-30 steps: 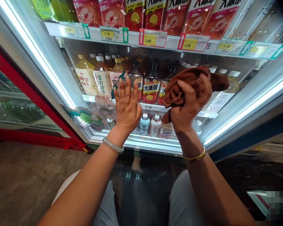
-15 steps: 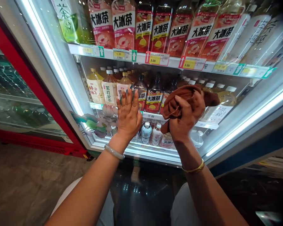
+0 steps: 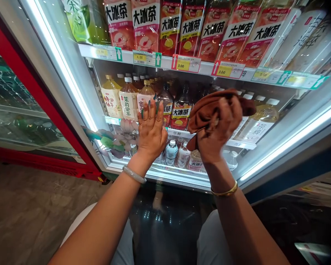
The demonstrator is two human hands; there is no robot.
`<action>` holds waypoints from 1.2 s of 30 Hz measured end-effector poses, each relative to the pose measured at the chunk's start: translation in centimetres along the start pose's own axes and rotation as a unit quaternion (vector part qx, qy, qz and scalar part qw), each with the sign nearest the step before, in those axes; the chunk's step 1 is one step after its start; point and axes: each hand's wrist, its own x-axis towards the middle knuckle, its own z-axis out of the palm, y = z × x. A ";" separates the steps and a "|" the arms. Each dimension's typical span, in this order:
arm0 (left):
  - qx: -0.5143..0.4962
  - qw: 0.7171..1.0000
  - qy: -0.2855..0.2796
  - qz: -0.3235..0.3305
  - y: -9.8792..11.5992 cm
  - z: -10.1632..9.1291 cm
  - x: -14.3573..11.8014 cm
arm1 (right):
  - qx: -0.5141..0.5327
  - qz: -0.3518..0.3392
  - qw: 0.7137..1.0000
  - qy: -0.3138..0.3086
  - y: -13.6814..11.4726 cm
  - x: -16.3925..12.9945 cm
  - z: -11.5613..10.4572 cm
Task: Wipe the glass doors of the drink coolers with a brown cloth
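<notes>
I see yellow price tags [image 3: 182, 65] along the upper shelf rail [image 3: 206, 68]. Above that rail stand red-labelled tea bottles [image 3: 169, 27]; below it, smaller capped bottles [image 3: 128, 99]. Left of it runs a red frame [image 3: 30, 95].

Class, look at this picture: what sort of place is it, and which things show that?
Probably a shop's drinks cooler: rows of bottled tea, yellow price tags on the shelf edge, and a lit glass door.

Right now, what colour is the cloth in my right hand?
Rusty brown, plain; the cloth shows in the head view.

brown cloth [image 3: 209, 108], red-labelled tea bottles [image 3: 180, 110], yellow price tags [image 3: 183, 64], a red cooler frame [image 3: 30, 92].
</notes>
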 end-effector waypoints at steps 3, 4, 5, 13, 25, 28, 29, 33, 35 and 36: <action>-0.004 1.000 -0.014 0.007 0.2 0.4 -0.2 | 0.001 -0.020 0.999 -0.046 -0.6 -0.8 0.5; -0.005 1.000 -0.017 0.012 0.3 0.5 -0.2 | 0.002 -0.032 0.996 -0.084 -1.4 -1.7 0.8; -0.005 1.000 -0.017 0.018 0.3 0.7 -0.3 | 0.003 -0.042 0.992 -0.121 -2.2 -2.7 1.0; 0.013 0.999 0.003 0.038 0.5 0.8 -0.3 | -0.008 -0.030 0.998 -0.060 0.1 -0.8 -0.7; -0.024 0.999 0.007 0.037 3.1 1.7 1.0 | -0.063 -0.100 0.987 -0.111 -0.6 -3.9 -0.6; -0.024 0.999 0.018 0.041 3.3 1.9 1.3 | -0.053 -0.058 0.995 -0.053 2.1 -1.3 -2.1; -0.025 0.998 0.020 0.045 3.4 1.9 1.4 | -0.059 -0.034 0.997 -0.022 3.0 -0.4 -2.6; -0.035 0.998 0.016 0.053 4.3 2.6 1.4 | -0.112 0.015 0.993 0.040 3.4 0.6 -2.7; -0.047 0.997 0.013 0.052 4.8 3.0 1.4 | -0.121 -0.016 0.993 -0.012 2.0 -0.8 -2.0; -0.052 0.997 0.012 0.053 5.0 3.3 1.4 | -0.115 -0.040 0.992 -0.046 1.3 -1.6 -1.7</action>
